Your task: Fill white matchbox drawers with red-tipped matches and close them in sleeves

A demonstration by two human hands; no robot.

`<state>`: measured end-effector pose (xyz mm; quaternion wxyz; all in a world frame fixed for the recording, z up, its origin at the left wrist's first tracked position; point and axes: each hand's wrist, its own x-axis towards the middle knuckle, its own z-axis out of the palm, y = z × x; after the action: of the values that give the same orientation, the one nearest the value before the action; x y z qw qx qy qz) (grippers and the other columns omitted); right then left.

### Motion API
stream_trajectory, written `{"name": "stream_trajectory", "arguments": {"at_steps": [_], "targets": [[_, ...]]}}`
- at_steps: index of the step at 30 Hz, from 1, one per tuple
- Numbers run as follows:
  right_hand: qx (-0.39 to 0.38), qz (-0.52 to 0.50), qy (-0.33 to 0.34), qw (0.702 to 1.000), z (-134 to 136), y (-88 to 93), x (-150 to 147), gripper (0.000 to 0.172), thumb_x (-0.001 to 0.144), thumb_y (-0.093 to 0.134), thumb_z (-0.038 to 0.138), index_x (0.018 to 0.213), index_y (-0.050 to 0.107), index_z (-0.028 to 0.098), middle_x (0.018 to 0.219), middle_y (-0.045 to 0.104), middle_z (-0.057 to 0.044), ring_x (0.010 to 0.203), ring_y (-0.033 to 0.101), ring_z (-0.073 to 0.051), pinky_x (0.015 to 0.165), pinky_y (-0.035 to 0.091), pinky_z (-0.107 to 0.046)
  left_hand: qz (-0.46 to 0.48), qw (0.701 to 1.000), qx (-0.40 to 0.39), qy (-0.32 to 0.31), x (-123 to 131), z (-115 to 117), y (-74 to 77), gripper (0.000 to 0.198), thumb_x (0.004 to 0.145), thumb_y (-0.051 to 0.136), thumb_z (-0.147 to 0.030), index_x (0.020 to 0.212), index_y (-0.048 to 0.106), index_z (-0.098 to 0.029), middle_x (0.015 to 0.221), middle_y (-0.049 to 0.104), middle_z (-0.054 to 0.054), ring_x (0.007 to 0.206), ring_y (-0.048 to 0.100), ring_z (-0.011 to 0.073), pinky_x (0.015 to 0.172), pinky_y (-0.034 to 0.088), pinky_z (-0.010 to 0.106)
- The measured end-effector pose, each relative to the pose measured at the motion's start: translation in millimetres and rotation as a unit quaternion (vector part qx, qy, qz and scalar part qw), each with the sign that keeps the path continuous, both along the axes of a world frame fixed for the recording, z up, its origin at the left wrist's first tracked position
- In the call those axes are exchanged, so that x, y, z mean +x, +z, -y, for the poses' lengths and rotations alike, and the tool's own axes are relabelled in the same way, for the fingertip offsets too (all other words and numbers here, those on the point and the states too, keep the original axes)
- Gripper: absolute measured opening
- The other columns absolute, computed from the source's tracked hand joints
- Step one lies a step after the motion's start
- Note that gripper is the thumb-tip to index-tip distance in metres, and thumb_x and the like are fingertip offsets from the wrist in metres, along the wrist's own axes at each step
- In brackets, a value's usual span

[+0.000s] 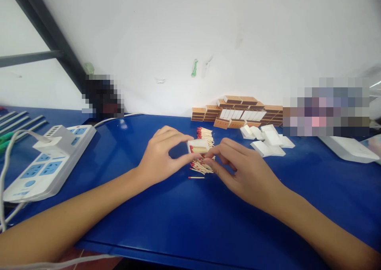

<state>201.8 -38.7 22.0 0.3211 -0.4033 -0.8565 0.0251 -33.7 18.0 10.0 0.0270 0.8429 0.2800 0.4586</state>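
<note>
My left hand point(162, 153) pinches a small white matchbox tray point(194, 143) by its left end, above the table. Inside the tray lie a few red-tipped matches point(200, 149). At the tray's near right corner, my right hand point(238, 164) has its thumb and fingertips pressed together; whatever they hold is too small to make out. Beneath and behind the tray spreads a pile of loose matches point(203, 167), partly hidden by the tray and fingers. One single match point(196, 177) lies apart, nearer me.
Stacked matchboxes point(241, 100) stand against the wall, with white trays point(272, 138) heaped before them on the blue table point(178, 218). A white power strip point(64, 162) with a plugged-in cable lies at left. A white flat object point(348, 149) rests at right.
</note>
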Motion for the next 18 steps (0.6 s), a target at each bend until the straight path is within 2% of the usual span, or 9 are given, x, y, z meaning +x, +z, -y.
{"name": "stream_trajectory", "arguments": {"at_steps": [3, 6, 8, 11, 15, 18], "targets": [[-0.08, 0.046, 0.049, 0.995, 3.8, -7.0, -6.3, 0.007, 0.104, 0.059, 0.021, 0.104, 0.066, 0.019, 0.101, 0.067, -0.005, 0.082, 0.065, -0.017, 0.071, 0.05, -0.03, 0.024, 0.998, -0.01, 0.053, -2.0, -4.9, 1.4, 0.032, 0.085, 0.085, -0.044, 0.105, 0.077, -0.021, 0.1, 0.08, 0.004, 0.091, 0.068, 0.0194, 0.085, 0.055, 0.037], [-0.163, 0.115, 0.052, 0.979, 5.3, -14.9, -11.3, 0.008, 0.103, 0.058, 0.019, 0.098, 0.064, 0.019, 0.101, 0.068, -0.005, 0.081, 0.066, -0.018, 0.071, 0.051, -0.033, 0.012, 0.999, -0.004, 0.05, -3.4, -8.1, 0.9, 0.033, 0.085, 0.085, -0.045, 0.105, 0.077, -0.021, 0.1, 0.08, 0.004, 0.091, 0.068, 0.0194, 0.085, 0.055, 0.037], [-0.184, 0.137, 0.048, 0.972, 4.7, -15.0, -10.3, 0.01, 0.103, 0.056, 0.018, 0.096, 0.063, 0.019, 0.099, 0.068, -0.005, 0.08, 0.066, -0.019, 0.071, 0.051, -0.033, -0.009, 0.999, 0.012, 0.039, -4.2, -9.3, -0.6, 0.033, 0.086, 0.083, -0.045, 0.106, 0.076, -0.019, 0.1, 0.08, 0.005, 0.092, 0.067, 0.0201, 0.086, 0.054, 0.038], [-0.162, 0.126, 0.024, 0.978, 1.1, -6.4, -1.2, 0.012, 0.105, 0.053, 0.022, 0.096, 0.061, 0.02, 0.095, 0.067, -0.005, 0.074, 0.065, -0.018, 0.066, 0.049, -0.032, -0.059, 0.998, 0.023, 0.029, -4.9, -9.4, -3.7, 0.034, 0.089, 0.081, -0.046, 0.109, 0.076, -0.019, 0.099, 0.079, 0.006, 0.093, 0.067, 0.0216, 0.086, 0.052, 0.04], [-0.056, 0.041, -0.054, 0.996, -4.9, 3.8, 9.1, 0.013, 0.106, 0.054, 0.026, 0.096, 0.06, 0.02, 0.088, 0.062, -0.003, 0.065, 0.057, -0.015, 0.059, 0.041, -0.029, -0.099, 0.995, 0.005, -0.018, -2.6, -3.0, -4.9, 0.04, 0.088, 0.081, -0.05, 0.112, 0.075, -0.019, 0.098, 0.078, 0.005, 0.095, 0.067, 0.0221, 0.087, 0.049, 0.04], [-0.044, 0.022, -0.048, 0.998, -4.9, 1.9, 5.6, 0.013, 0.105, 0.057, 0.027, 0.095, 0.061, 0.02, 0.088, 0.062, -0.002, 0.067, 0.057, -0.015, 0.059, 0.041, -0.029, -0.078, 0.996, -0.008, -0.053, 1.3, 5.2, -2.7, 0.042, 0.085, 0.084, -0.049, 0.113, 0.074, -0.02, 0.098, 0.079, 0.004, 0.097, 0.068, 0.0216, 0.09, 0.049, 0.039]]}}
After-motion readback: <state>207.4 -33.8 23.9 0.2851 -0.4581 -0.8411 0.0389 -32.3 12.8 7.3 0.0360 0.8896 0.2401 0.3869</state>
